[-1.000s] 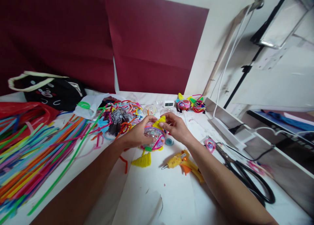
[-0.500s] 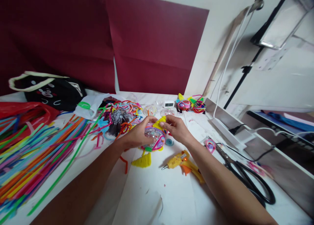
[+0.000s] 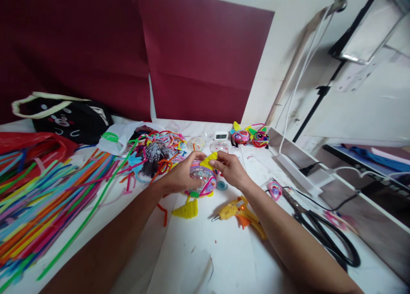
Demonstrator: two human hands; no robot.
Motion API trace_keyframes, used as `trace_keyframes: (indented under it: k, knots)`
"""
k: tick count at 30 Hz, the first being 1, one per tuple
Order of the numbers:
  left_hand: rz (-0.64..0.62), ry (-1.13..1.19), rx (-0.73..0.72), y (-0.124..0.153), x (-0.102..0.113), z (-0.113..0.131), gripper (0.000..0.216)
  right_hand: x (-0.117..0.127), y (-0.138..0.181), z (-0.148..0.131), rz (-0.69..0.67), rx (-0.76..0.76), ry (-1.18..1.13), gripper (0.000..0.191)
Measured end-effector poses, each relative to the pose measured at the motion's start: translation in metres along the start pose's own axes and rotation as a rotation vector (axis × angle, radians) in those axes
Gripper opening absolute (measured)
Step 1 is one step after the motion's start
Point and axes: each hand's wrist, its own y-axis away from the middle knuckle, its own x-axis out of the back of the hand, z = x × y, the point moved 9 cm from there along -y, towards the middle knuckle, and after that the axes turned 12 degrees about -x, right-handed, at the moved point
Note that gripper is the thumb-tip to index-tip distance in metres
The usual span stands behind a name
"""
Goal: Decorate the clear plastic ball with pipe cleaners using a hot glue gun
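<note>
Compared with a second ago, little differs: your two hands keep the same pose, and the whole scene sits a touch farther right in the frame. The clear ornament (image 3: pixel 209 186), edged in pink and purple, lies at the centre between your hands. Your left hand (image 3: pixel 182 173) curves around its left side, holding it, with fingers reaching toward the yellow piece (image 3: pixel 209 160) on top. Your right hand (image 3: pixel 231 168) pinches that yellow piece, fingers close together. One yellow fan (image 3: pixel 186 209) lies just below the ornament; you cannot tell whether it is attached. Count one glue gun (image 3: pixel 238 212) at lower centre-right, one teal roll (image 3: pixel 222 184) beside your right hand, one pair of scissors (image 3: pixel 315 225) at lower right, one white digital display (image 3: pixel 221 136) and two colourful figures (image 3: pixel 250 136) right of upper centre.
</note>
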Motion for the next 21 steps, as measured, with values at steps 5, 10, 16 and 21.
trace_keyframes:
  k: [5, 10, 16, 21]
  knots:
    - [0.006, -0.001, 0.009, 0.0011, 0.0002, -0.0019, 0.071, -0.0003, 0.0007, -0.0020, 0.003, 0.003, 0.002, 0.027]
    - [0.000, -0.002, -0.002, 0.0002, 0.0007, 0.0001, 0.071, -0.0011, 0.0014, -0.0028, -0.004, -0.001, 0.003, 0.027]
    - [-0.021, -0.021, -0.001, -0.0004, 0.0018, 0.0019, 0.072, -0.0010, 0.0020, -0.0037, -0.006, -0.001, 0.010, 0.027]
    - [-0.040, -0.045, -0.002, 0.0013, 0.0039, -0.0005, 0.076, -0.0014, 0.0021, -0.0043, -0.008, 0.006, 0.016, 0.027]
